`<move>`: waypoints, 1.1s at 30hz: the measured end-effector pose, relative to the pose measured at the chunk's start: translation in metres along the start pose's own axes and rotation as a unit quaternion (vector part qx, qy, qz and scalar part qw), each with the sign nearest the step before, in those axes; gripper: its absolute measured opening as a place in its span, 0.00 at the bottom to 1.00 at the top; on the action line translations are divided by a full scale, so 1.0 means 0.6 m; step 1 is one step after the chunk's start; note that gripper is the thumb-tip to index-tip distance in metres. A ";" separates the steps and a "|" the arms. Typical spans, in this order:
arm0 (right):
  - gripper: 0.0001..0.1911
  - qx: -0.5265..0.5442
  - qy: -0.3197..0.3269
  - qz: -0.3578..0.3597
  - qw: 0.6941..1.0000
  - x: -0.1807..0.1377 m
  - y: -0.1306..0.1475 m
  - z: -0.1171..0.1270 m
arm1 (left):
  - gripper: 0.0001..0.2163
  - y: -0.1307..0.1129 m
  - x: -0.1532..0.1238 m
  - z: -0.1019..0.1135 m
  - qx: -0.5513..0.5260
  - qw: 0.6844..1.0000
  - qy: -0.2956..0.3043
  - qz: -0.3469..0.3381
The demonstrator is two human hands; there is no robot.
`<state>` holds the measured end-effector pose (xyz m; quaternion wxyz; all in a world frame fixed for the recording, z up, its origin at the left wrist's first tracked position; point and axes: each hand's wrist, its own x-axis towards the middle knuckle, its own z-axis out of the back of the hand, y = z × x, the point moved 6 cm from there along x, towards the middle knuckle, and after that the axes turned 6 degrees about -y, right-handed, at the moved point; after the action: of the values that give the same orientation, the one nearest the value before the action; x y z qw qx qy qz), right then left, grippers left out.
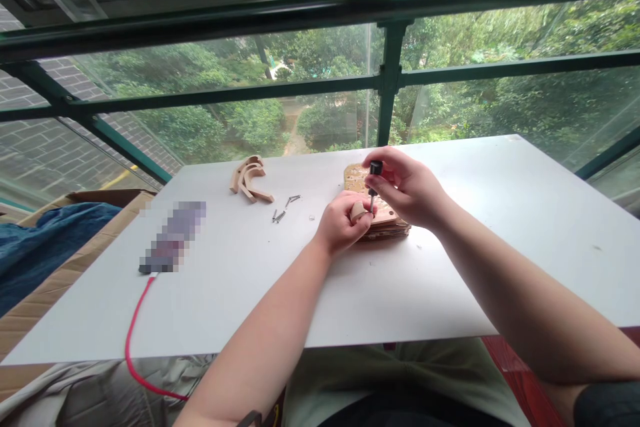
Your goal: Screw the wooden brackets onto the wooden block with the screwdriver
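My right hand [400, 183] is closed around the black handle of a screwdriver [376, 167], held upright with its shaft pointing down. The tip meets the work close to my left fingertips; the exact contact is hidden. My left hand [343, 223] is closed on a small curved wooden piece [358, 211], pressing it against a stack of wooden boards [387, 232] with rough, layered edges. A board with a speckled yellowish face [354, 177] shows behind my hands. To the left lie several screws [280, 216] and a few curved wooden pieces [253, 180].
The white table [240, 307] carries a blurred, phone-like object [175, 237] with a red cable [131, 333] running off the front edge. A cardboard box [115, 213] with blue cloth [55, 240] stands at left. Green railing [390, 80] and glass border the far side.
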<state>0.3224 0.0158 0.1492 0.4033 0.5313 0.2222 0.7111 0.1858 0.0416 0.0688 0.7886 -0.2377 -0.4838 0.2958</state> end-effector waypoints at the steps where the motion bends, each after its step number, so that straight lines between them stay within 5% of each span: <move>1: 0.07 0.003 -0.002 0.001 1.000 0.000 -0.001 -0.002 | 0.03 0.000 0.000 0.000 0.005 1.000 0.000 0.002; 13: 0.13 -0.004 -0.011 -0.040 0.999 0.003 -0.009 -0.011 | 0.06 0.003 -0.003 0.001 0.016 1.000 -0.007 0.003; 23: 0.13 -0.075 -0.044 -0.007 0.996 0.010 -0.013 -0.004 | 0.07 0.002 -0.003 0.003 0.014 1.000 0.011 0.001; 33: 0.08 0.032 0.006 -0.039 0.999 0.005 -0.026 -0.013 | 0.08 0.005 -0.005 0.003 -0.003 1.000 0.018 0.018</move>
<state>0.3201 0.0283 0.1366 0.4121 0.5306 0.2684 0.6904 0.1828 0.0417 0.0658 0.7911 -0.2542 -0.4657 0.3043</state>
